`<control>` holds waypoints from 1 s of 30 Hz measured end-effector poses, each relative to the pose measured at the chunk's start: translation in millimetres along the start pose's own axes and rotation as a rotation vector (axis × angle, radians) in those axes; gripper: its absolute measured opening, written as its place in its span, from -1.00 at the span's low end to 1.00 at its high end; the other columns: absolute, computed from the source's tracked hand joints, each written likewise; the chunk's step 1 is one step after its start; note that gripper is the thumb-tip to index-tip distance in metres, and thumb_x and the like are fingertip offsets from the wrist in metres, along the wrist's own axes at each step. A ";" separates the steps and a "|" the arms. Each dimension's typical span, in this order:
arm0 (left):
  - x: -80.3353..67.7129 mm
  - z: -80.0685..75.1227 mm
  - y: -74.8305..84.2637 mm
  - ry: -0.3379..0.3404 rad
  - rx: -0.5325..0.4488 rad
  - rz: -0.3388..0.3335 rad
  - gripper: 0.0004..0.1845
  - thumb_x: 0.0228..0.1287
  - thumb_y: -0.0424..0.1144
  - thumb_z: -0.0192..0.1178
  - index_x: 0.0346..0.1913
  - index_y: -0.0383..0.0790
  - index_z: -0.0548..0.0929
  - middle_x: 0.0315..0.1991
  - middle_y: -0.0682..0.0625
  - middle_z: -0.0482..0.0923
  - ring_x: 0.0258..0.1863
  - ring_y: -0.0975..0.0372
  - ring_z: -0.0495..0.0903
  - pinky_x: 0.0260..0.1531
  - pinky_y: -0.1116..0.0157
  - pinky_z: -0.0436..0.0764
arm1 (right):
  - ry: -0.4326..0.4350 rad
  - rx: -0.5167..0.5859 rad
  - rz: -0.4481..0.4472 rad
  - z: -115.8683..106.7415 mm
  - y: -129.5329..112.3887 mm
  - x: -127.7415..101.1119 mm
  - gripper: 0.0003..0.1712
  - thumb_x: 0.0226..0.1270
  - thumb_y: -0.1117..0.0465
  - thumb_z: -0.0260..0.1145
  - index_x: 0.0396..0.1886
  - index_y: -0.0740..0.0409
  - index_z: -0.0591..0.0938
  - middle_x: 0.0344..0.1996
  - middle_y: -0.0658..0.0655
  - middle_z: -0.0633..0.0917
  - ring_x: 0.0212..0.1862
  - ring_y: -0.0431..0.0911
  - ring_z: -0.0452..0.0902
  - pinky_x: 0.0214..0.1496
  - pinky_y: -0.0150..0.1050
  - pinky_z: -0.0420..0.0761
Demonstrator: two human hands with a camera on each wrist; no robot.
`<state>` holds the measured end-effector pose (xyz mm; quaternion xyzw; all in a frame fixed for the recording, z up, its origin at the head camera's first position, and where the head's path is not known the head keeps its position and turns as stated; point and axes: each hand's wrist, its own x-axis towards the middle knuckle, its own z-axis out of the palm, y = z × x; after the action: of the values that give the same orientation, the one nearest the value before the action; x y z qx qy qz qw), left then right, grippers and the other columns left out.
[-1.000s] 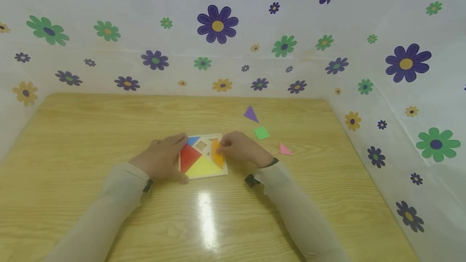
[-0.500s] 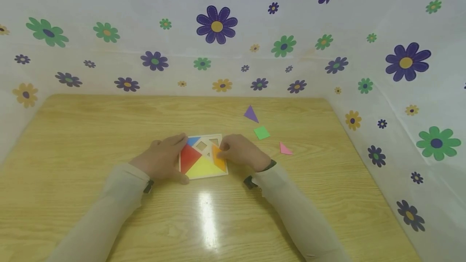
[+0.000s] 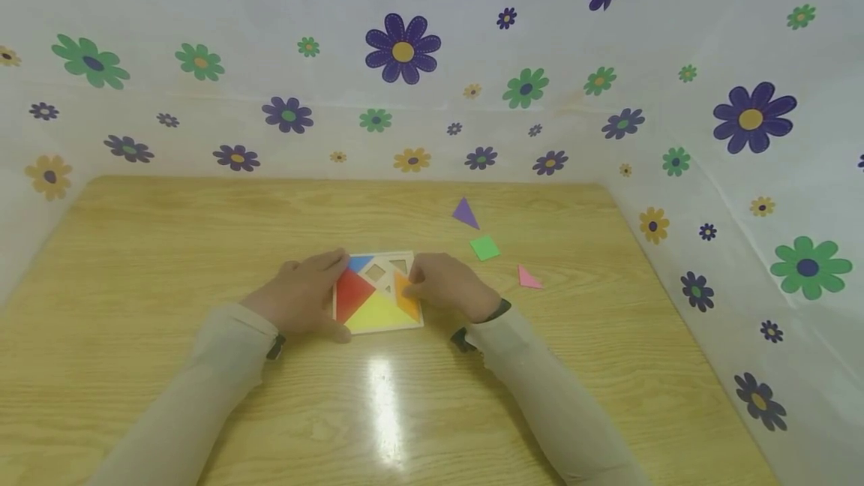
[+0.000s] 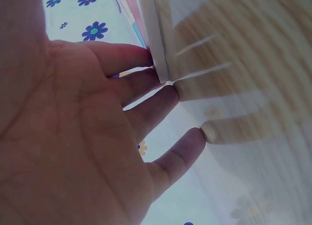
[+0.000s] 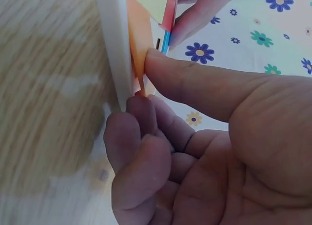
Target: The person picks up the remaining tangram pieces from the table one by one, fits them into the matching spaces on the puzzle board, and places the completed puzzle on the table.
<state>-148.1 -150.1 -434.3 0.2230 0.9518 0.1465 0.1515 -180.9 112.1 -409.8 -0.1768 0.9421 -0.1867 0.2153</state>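
Note:
A white square puzzle tray (image 3: 378,328) lies on the wooden table (image 3: 169,246) and holds red (image 3: 349,294), yellow (image 3: 376,312) and blue (image 3: 360,263) pieces. My left hand (image 3: 316,295) rests against the tray's left edge (image 4: 155,39) with straight fingers, thumb near the front corner. My right hand (image 3: 413,285) pinches an orange piece (image 3: 406,297) at the tray's right side. In the right wrist view the thumb presses on the orange piece (image 5: 139,54) while the index finger curls under it beside the rim (image 5: 113,49). Part of the tray's far area shows bare wood.
Three loose pieces lie to the right of the tray: a purple triangle (image 3: 464,212), a green square (image 3: 484,247) and a pink triangle (image 3: 529,277). Flowered white sheets (image 3: 405,51) wall the table at the back and both sides.
The orange piece has slid toward me along the tray's right side, and my right hand has come back with it. The left hand has stayed put.

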 end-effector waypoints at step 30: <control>-2.4 0.4 3.5 -0.024 -0.035 -0.049 0.35 -0.12 0.35 0.56 0.65 -0.20 0.12 0.66 -0.15 0.05 0.61 -0.11 0.06 0.50 -0.23 0.15 | 0.260 0.071 -0.180 -46.5 51.4 -18.9 -0.80 0.51 0.11 0.33 -0.07 0.14 0.66 -0.18 0.07 0.72 -0.10 -0.04 0.61 0.03 -0.07 0.64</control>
<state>-144.5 -148.1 -433.0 0.1988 0.9523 0.1569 0.1701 -199.9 177.3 -386.5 -0.2272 0.9351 -0.2600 0.0799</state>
